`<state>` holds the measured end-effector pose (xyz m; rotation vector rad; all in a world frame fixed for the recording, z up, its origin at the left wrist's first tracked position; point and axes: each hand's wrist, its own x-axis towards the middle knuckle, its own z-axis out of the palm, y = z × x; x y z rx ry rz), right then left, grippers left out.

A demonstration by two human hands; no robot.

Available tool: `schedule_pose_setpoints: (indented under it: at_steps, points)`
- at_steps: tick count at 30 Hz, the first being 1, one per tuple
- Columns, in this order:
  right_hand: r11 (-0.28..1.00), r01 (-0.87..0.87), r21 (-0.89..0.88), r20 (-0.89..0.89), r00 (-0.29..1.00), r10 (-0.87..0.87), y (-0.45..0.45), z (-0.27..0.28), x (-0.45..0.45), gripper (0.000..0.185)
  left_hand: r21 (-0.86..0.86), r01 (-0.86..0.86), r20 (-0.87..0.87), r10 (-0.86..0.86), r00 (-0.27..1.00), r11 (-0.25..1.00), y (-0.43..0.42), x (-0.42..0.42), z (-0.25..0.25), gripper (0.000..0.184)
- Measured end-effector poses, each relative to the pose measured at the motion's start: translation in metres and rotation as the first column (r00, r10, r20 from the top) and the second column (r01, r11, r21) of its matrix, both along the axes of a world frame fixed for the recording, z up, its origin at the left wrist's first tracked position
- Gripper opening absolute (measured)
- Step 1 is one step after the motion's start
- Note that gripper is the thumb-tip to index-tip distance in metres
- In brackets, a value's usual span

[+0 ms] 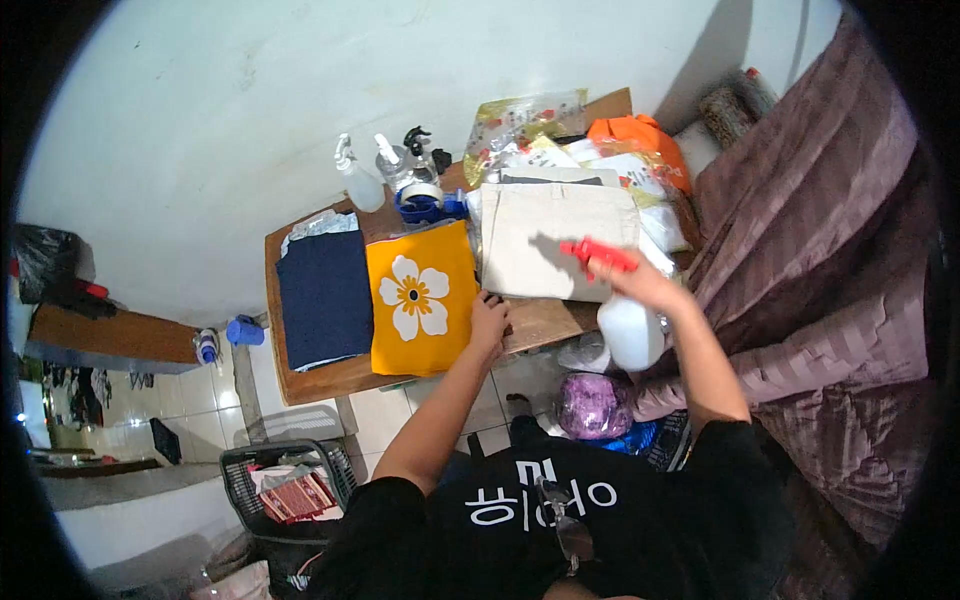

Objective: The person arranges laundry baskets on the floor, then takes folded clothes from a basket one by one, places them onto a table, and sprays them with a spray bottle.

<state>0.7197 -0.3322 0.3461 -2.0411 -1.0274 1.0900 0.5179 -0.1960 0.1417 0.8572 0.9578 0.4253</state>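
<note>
My right hand (640,280) is wrapped round the neck of a white spray bottle (632,335) with a red trigger head (600,255). Its nozzle points left over a folded cream cloth (555,235) on the table. My left hand (490,322) rests at the right edge of a folded yellow cloth (440,345) printed with a white flower, close to the table's front edge. Its fingers look stretched out and hold nothing that I can see. Left of the yellow cloth lies a folded navy cloth (322,300).
Other spray bottles (360,185) and a blue tape dispenser (430,207) stand along the wall. Plastic packaging (520,125) and an orange bag (645,140) crowd the table's back right. A curtain (800,250) hangs at right. A dark basket (235,470) stands on the floor.
</note>
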Motion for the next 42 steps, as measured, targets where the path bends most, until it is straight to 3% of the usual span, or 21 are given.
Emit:
schedule_pose_setpoints:
  at_steps: [2,3,5,8,9,12,13,15,17,18,19,22,23,26,28,30,32,33,36,41,42]
  points:
    - [0.996,0.047,0.075,0.079,0.996,-0.053,-0.03,-0.043,-0.013,0.042,-0.036,-0.083,0.034,0.084,0.996,0.996,0.005,0.009,-0.018,0.062]
    - [0.981,0.159,0.115,0.114,0.978,-0.172,-0.043,-0.064,-0.015,0.042,-0.043,-0.062,0.076,0.065,0.995,0.997,0.007,0.009,-0.027,0.053]
    - [0.907,0.362,0.213,0.17,0.901,-0.4,-0.065,-0.096,-0.014,0.043,-0.087,-0.2,-0.028,0.198,0.98,0.976,0.003,0.019,-0.011,0.043]
    - [0.855,0.482,0.19,0.352,0.779,-0.518,-0.09,-0.104,-0.019,0.041,-0.101,-0.265,-0.079,0.258,0.963,0.959,0.001,0.025,-0.005,0.03]
    - [0.862,0.481,0.157,0.359,0.786,-0.504,-0.099,-0.101,-0.025,0.036,-0.101,-0.262,-0.075,0.255,0.964,0.96,0.002,0.027,-0.007,0.027]
    - [0.88,0.307,0.363,0.386,0.81,-0.442,-0.11,-0.106,-0.052,0.034,-0.023,-0.267,-0.077,0.264,0.961,0.963,0.011,0.038,-0.02,0.026]
    - [0.902,0.293,0.316,0.329,0.858,-0.394,-0.111,-0.108,-0.06,0.038,-0.014,-0.228,-0.05,0.227,0.973,0.974,0.015,0.043,-0.017,0.026]
    - [0.894,0.189,0.406,0.36,0.866,-0.347,-0.103,-0.12,-0.075,0.041,0.008,-0.15,0.006,0.15,0.989,0.989,0.028,0.058,0.002,0.027]
    - [0.897,0.141,0.419,0.312,0.905,-0.288,-0.085,-0.115,-0.093,0.04,0.138,-0.12,0.178,0.094,0.979,0.983,0.031,0.082,0.05,0.029]
    - [0.893,0.123,0.434,0.287,0.92,-0.266,-0.071,-0.109,-0.1,0.039,0.092,-0.115,0.246,0.09,0.965,0.989,0.031,0.093,0.084,0.038]
    - [0.887,0.103,0.45,0.263,0.934,-0.242,-0.06,-0.105,-0.104,0.038,0.091,-0.002,0.322,-0.027,0.946,0.996,0.037,0.102,0.099,0.046]
    - [0.933,0.168,0.319,0.395,0.871,-0.292,-0.032,-0.123,-0.097,0.037,0.071,-0.063,0.233,0.044,0.971,0.996,0.035,0.125,0.149,0.052]
    - [0.897,0.284,0.338,0.41,0.814,-0.412,-0.03,-0.127,-0.091,0.039,0.077,-0.054,0.227,0.035,0.973,0.996,0.04,0.127,0.145,0.056]
    - [0.81,0.508,0.293,0.388,0.711,-0.586,-0.043,-0.141,-0.067,0.042,0.192,-0.005,0.311,-0.056,0.949,0.981,0.053,0.102,0.103,0.038]
    - [0.8,0.529,0.282,0.408,0.689,-0.599,-0.063,-0.143,-0.061,0.042,0.053,-0.001,0.152,-0.007,0.988,0.999,0.047,0.075,0.082,0.035]
    - [0.829,0.465,0.31,0.419,0.717,-0.558,-0.081,-0.144,-0.063,0.037,-0.14,0.105,0.093,-0.093,0.991,0.985,0.046,0.047,0.0,0.035]
    - [0.848,0.38,0.368,0.436,0.735,-0.519,-0.093,-0.142,-0.07,0.035,-0.392,-0.094,-0.017,0.095,0.995,0.915,0.023,0.03,-0.016,0.031]
    - [0.839,0.373,0.396,0.353,0.782,-0.514,-0.098,-0.135,-0.075,0.032,-0.375,-0.136,-0.023,0.137,0.99,0.917,0.019,0.027,-0.023,0.031]
    - [0.848,0.282,0.449,0.349,0.818,-0.457,-0.11,-0.151,-0.085,0.034,-0.321,-0.274,-0.059,0.27,0.961,0.907,0.015,0.027,-0.036,0.034]
    - [0.929,0.145,0.341,0.21,0.951,-0.226,-0.099,-0.14,-0.106,0.035,-0.204,-0.485,-0.183,0.454,0.872,0.85,0.014,0.051,-0.027,0.044]
    - [0.925,0.117,0.363,0.23,0.95,-0.21,-0.094,-0.141,-0.11,0.035,-0.176,-0.489,-0.143,0.469,0.871,0.854,0.014,0.054,-0.027,0.045]
